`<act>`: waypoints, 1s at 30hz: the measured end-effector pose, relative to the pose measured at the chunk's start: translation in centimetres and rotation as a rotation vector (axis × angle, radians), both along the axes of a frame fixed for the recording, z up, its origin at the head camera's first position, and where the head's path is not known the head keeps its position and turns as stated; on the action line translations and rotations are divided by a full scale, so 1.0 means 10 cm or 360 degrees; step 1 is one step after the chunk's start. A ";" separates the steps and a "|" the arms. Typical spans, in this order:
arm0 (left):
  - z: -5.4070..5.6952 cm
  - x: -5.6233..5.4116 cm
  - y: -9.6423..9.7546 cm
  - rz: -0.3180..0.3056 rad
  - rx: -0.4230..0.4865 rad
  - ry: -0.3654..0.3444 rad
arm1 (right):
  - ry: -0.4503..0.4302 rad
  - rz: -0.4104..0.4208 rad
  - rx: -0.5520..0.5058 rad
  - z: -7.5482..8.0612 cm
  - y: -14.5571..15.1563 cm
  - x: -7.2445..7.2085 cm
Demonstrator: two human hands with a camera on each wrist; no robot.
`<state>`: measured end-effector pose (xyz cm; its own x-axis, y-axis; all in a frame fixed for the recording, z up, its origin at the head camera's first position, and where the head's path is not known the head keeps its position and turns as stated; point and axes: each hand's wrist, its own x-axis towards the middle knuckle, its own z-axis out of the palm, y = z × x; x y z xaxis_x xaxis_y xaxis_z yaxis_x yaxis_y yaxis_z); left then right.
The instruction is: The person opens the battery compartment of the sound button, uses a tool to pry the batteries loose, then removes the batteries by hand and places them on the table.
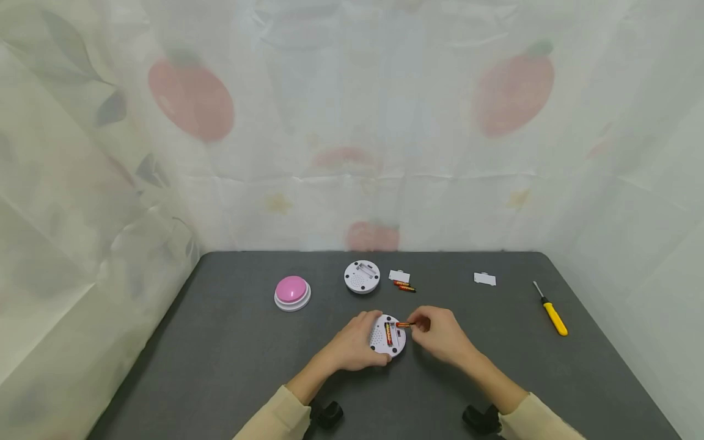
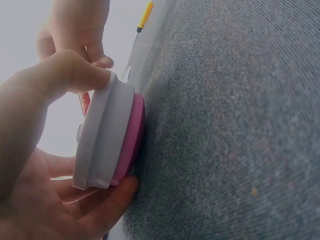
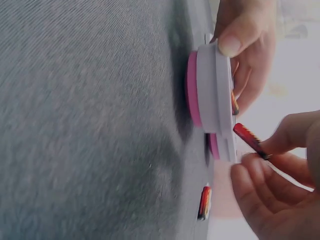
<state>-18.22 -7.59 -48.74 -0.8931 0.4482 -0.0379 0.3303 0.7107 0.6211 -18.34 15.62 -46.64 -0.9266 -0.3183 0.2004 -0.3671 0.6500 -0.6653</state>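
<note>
My left hand (image 1: 354,342) grips a white round push-button device (image 1: 379,342) by its rim, pink dome down and underside up. One red-and-black battery (image 1: 388,333) lies in the device's open compartment. Between thumb and fingertips, my right hand (image 1: 440,332) pinches a second battery (image 3: 250,140) by one end, its other end at the device's underside. In the left wrist view the pink dome (image 2: 131,142) faces the table, with my left fingers around the white body.
Behind stand another upturned device (image 1: 362,277) with a bare battery slot and a pink-topped button (image 1: 291,290). Loose batteries (image 1: 405,287) lie by a white cover (image 1: 399,276). To the right are another cover (image 1: 484,279) and a yellow screwdriver (image 1: 554,316).
</note>
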 end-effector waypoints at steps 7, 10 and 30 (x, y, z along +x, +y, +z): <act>0.00 -0.02 0.00 0.0006 0.0006 0.0012 | 0.0051 -0.0070 -0.0120 0.01 0.21 -0.06; 0.00 -0.02 0.00 0.0009 0.0001 0.0019 | 0.0081 -0.0083 -0.0123 0.02 0.33 -0.11; -0.01 0.02 -0.02 0.0036 -0.0006 0.0013 | 0.0188 -0.0316 -0.0117 0.08 1.09 -0.47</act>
